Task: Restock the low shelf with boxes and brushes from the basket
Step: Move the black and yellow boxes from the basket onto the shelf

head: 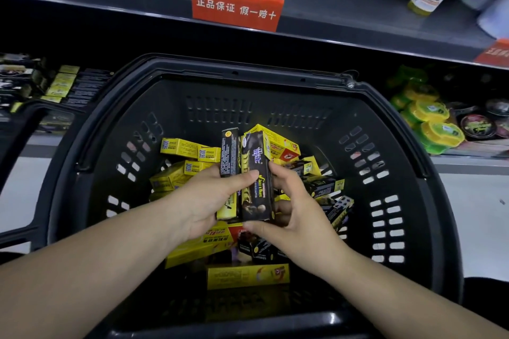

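Observation:
A black plastic basket [385, 107] fills the middle of the view, with several yellow boxes [181, 146] and black boxes [322, 184] piled in it. Over the pile I hold a small stack of long black-and-yellow boxes [254, 173] upright between both hands. My left hand [212, 198] grips the stack from the left, thumb across the front box. My right hand [294, 215] grips it from the right and below. The low shelf [68, 85] behind the basket's left side carries rows of the same boxes. No brushes show.
An upper grey shelf [344, 8] with a red price tag [237, 7] overhangs the basket; bottles and green packs stand on it. Yellow-green round tubs [429, 118] fill the low shelf at the right. The basket's handle [24, 124] lies at the left, over pale floor.

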`<state>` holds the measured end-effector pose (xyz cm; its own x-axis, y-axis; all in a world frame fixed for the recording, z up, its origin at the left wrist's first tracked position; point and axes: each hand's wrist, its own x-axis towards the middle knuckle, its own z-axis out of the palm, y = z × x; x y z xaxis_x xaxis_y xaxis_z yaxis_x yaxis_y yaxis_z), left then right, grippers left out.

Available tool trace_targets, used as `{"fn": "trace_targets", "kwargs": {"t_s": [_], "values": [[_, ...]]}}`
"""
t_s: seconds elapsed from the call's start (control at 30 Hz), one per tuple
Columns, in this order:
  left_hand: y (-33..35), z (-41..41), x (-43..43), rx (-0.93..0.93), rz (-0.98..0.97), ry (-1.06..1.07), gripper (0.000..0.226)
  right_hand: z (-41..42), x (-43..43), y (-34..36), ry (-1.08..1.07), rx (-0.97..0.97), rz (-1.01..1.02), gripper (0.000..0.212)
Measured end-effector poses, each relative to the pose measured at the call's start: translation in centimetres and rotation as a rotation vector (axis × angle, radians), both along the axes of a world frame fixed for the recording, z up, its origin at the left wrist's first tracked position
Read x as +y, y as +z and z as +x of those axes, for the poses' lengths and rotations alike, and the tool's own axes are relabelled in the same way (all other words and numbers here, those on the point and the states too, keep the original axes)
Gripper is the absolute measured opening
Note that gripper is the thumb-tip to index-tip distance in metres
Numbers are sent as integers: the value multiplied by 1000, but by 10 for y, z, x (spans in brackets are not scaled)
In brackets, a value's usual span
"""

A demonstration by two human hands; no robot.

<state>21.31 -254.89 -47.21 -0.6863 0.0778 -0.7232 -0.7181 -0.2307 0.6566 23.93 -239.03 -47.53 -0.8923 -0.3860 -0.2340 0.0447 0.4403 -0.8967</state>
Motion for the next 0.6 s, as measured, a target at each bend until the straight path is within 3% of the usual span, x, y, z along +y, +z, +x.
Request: {"fn": "trace_targets", "kwargs": {"t_s": [0.2,0.3,0.43,0.6], "values": [[0,2,-1,52,-40,-39,46,-6,1,3,-40,-182,-121,79],[3,-6,-6,16,-49,-75,62,-25,17,14,-62,-121,-23,70],[11,-18,-20,-40,12,-50,54,-57,60,43,32,-41,126,48],[10,-9,-17,-74,-55,-509,68,-56,53,42,313,-41,167,36]]}}
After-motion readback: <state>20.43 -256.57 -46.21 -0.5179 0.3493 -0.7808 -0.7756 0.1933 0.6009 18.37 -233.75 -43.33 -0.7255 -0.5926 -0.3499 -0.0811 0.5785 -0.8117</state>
